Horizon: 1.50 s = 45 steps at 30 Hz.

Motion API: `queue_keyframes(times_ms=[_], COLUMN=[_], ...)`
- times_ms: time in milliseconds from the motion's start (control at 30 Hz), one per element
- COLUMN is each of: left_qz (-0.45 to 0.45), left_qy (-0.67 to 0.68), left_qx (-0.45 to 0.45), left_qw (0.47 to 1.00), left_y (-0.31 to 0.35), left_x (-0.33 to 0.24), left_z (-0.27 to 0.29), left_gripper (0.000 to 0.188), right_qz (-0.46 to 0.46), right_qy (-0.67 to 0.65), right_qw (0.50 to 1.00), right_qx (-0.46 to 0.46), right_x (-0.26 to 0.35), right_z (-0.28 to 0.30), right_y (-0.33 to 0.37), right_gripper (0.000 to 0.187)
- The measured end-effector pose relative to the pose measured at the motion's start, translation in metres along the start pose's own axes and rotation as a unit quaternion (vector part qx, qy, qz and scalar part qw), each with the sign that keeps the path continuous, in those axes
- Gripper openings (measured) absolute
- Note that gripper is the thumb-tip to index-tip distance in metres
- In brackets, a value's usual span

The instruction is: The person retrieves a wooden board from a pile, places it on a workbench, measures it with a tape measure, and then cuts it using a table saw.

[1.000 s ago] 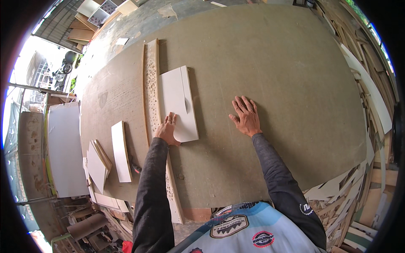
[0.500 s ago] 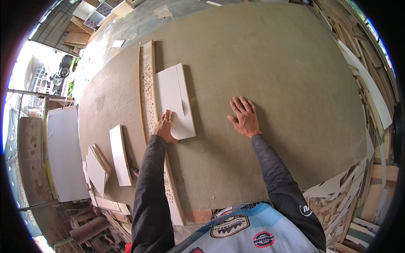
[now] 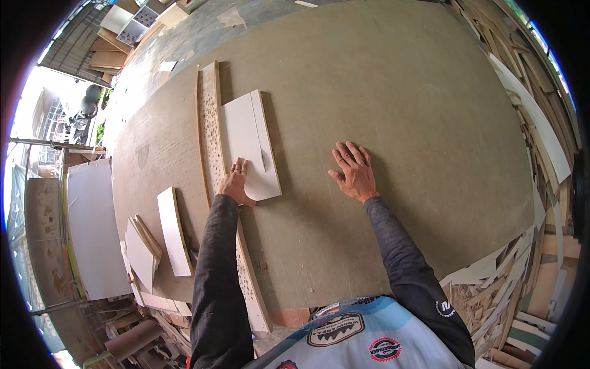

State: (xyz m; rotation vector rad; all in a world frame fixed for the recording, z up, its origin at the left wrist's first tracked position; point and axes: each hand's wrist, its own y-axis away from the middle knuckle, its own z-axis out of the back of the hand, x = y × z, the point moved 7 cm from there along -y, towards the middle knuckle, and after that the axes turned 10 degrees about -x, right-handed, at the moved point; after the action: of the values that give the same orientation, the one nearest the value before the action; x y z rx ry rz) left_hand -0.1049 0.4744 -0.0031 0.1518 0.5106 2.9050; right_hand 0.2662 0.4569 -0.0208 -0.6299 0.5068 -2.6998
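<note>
A white rectangular panel [image 3: 246, 126] with pale wooden edges lies on the large brown worktable [image 3: 399, 80]. A thin dark line runs lengthwise near its right side; I cannot tell whether it is a cut or a mark. My left hand [image 3: 235, 183] rests on the panel's near left corner, its fingers stretched forward and its thumb by the near edge. Along the panel's left side runs a long wooden strip [image 3: 211, 117] dotted with small marks or holes; my left forearm crosses over part of it. My right hand [image 3: 355, 174] lies flat on the bare tabletop, fingers spread, holding nothing.
Left of the strip lie a narrow white board [image 3: 174, 230] and a small stack of white angled pieces [image 3: 142, 249]. A big white sheet [image 3: 97, 227] stands beyond the table's left edge. Wood offcuts [image 3: 491, 283] pile up along the right side.
The whole view has shifted slightly. Both hands keep their places, the left on the panel's corner and the right flat on the table.
</note>
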Motion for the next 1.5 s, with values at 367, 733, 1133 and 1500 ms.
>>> queue_keyframes(times_ms=[367,733,1133,1500], left_qz=[-0.009,-0.016,-0.018,-0.011], left_qy=[0.003,-0.021,-0.012,-0.016], left_qx=[-0.004,-0.02,-0.033,-0.022], left_qw=[1.0,0.999,0.999,1.0], left_y=[-0.014,-0.029,-0.039,-0.048], left_x=[0.001,0.011,0.018,0.017], left_z=[0.004,0.001,0.005,0.013], left_gripper=[0.151,0.154,0.155,0.154], right_qz=[-0.008,-0.012,-0.014,-0.017], right_qy=[-0.004,-0.014,-0.019,-0.014], right_qw=[1.0,1.0,1.0,1.0], right_qx=[0.005,0.004,0.005,0.005], right_x=[-0.002,-0.004,-0.002,-0.004], right_z=[0.002,0.003,0.005,0.004], right_y=[0.0,0.0,-0.002,-0.001], right_gripper=[0.062,0.061,0.061,0.06])
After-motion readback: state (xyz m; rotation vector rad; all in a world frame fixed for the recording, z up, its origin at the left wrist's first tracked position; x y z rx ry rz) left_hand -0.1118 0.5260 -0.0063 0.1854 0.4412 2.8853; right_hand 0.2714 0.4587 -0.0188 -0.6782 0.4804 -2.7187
